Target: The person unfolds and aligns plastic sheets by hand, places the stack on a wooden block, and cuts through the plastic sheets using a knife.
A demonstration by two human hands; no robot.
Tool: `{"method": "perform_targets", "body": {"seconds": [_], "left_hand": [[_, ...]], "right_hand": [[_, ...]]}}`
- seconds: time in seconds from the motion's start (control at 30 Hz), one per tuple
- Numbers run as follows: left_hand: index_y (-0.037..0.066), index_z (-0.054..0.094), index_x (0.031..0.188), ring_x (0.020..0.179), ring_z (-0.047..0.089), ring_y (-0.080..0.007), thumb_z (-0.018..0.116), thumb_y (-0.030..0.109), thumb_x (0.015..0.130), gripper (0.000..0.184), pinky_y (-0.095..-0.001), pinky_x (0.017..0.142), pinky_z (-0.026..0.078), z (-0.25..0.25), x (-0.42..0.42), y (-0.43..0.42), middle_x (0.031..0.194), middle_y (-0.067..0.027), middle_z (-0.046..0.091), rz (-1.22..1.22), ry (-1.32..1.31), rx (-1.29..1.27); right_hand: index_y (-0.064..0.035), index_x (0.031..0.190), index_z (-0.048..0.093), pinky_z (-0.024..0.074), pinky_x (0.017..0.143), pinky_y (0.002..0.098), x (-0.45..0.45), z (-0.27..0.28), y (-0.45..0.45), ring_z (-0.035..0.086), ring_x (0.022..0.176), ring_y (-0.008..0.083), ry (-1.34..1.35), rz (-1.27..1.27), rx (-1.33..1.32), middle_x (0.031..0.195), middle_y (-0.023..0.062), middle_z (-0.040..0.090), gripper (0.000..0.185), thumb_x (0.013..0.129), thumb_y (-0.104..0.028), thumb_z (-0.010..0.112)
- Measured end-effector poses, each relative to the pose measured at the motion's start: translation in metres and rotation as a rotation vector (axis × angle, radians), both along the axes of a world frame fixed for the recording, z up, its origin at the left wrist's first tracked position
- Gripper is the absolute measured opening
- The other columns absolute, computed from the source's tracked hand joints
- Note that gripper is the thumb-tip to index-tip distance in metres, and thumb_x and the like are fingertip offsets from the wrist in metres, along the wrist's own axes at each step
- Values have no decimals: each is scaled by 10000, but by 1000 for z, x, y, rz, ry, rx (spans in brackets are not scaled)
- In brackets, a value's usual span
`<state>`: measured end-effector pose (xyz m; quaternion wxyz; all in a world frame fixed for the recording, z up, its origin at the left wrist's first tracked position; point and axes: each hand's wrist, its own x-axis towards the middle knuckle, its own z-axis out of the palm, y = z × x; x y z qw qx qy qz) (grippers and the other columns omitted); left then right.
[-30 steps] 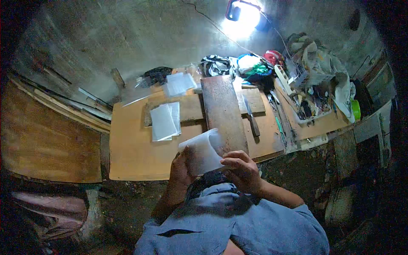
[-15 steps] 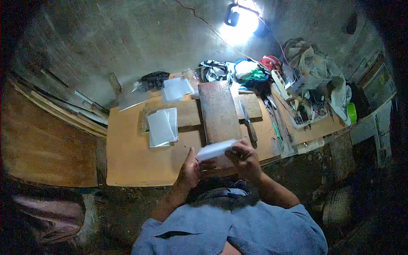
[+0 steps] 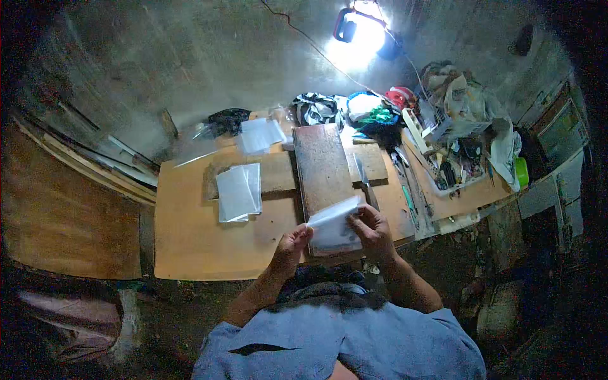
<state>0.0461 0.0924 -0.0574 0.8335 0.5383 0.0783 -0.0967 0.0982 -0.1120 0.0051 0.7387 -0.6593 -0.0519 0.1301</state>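
Between my two hands is a translucent plastic sleeve (image 3: 335,225), with a bright band along its upper edge. My left hand (image 3: 293,245) pinches its left corner. My right hand (image 3: 372,232) grips the right side, thumb toward the middle; whether it is one layer or several I cannot tell. Beneath it lies a long dark wooden board (image 3: 323,163), its near end partly covered. A knife (image 3: 366,178) rests just right of that board. Left of it, overlapping pale plastic sleeves (image 3: 239,193) lie partly on a lighter plank (image 3: 278,174).
More sleeves (image 3: 261,136) lie at the back of the table (image 3: 190,247). Cloths and bags (image 3: 320,109) line the wall. On the right stand a power strip (image 3: 416,130), a white basket (image 3: 465,180) of tools and a green container (image 3: 521,171). A bright lamp (image 3: 367,35) hangs above.
The sleeve has tilted and opened out, so its translucent lower part now hangs over the board. Both hands have shifted slightly right; my left fingers have closed into a pinch on its corner.
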Motion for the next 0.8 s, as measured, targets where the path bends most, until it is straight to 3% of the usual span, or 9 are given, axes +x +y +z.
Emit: {"method": "perform_targets", "body": {"seconds": [0.13, 0.2, 0.33, 0.43, 0.57, 0.63, 0.7, 0.77, 0.8], "left_hand": [[8, 610, 1058, 851, 586, -141, 609, 311, 873, 355, -285, 799, 461, 44, 3, -16, 944, -44, 640, -30, 106, -215], [-2, 616, 1035, 831, 601, -149, 596, 260, 878, 306, -303, 771, 485, 66, 3, -20, 957, -61, 646, -26, 229, -125], [0, 627, 1009, 823, 588, -136, 591, 235, 882, 269, -301, 761, 479, 70, 3, -24, 929, -59, 646, -48, 128, 103], [2, 636, 976, 803, 575, -124, 569, 260, 903, 276, -301, 725, 477, 61, 11, -31, 890, -53, 644, 5, 143, 14], [2, 630, 975, 808, 566, -119, 510, 352, 936, 372, -292, 692, 477, 87, 11, -32, 868, -51, 636, 187, 2, 368], [12, 612, 1003, 829, 577, -145, 476, 357, 950, 375, -309, 731, 480, 86, 12, -23, 897, -66, 634, 118, 5, 341], [14, 583, 1043, 863, 580, -168, 439, 353, 963, 378, -328, 788, 478, 79, 17, -15, 946, -88, 622, 47, -189, 454], [6, 556, 1081, 917, 581, -190, 415, 350, 970, 387, -338, 843, 468, 70, 21, -11, 994, -115, 608, 246, -56, 20], [20, 521, 1134, 981, 569, -226, 450, 386, 948, 417, -372, 871, 465, 66, 21, 0, 1074, -125, 581, 144, -197, 241]], "right_hand": [[-11, 988, 540, 426, 713, 241, -6, 14, 5, 514, 795, 89, 42, 102, -15, 876, 29, 571, 116, 911, -95, 517], [-11, 988, 535, 422, 715, 238, -8, 11, 5, 508, 798, 89, 58, 85, -43, 879, 29, 563, 114, 912, -94, 511], [-21, 1024, 492, 443, 703, 258, -11, -15, 12, 529, 790, 121, -3, 46, -58, 869, 55, 579, 170, 897, -127, 532], [-21, 1090, 446, 460, 771, 302, -12, -19, 17, 562, 873, 165, -135, 9, -102, 935, 108, 589, 276, 872, -128, 577], [-32, 1141, 427, 441, 838, 282, -9, -9, 14, 544, 954, 154, -44, 133, -71, 1030, 74, 570, 387, 832, -99, 650], [-34, 1131, 436, 451, 823, 283, -8, -10, 12, 554, 929, 142, 6, 173, -175, 1015, 70, 575, 422, 798, -88, 689], [-32, 1118, 444, 457, 807, 283, -5, -19, 8, 559, 917, 135, 12, 211, -113, 997, 69, 580, 420, 789, -86, 699], [-31, 1104, 452, 463, 791, 283, -4, -22, 5, 565, 906, 127, 16, 250, -51, 980, 67, 584, 418, 780, -84, 709], [-30, 1087, 462, 470, 769, 279, -3, -19, 4, 572, 882, 124, 71, 254, -25, 957, 64, 587, 412, 770, -87, 720]]}}
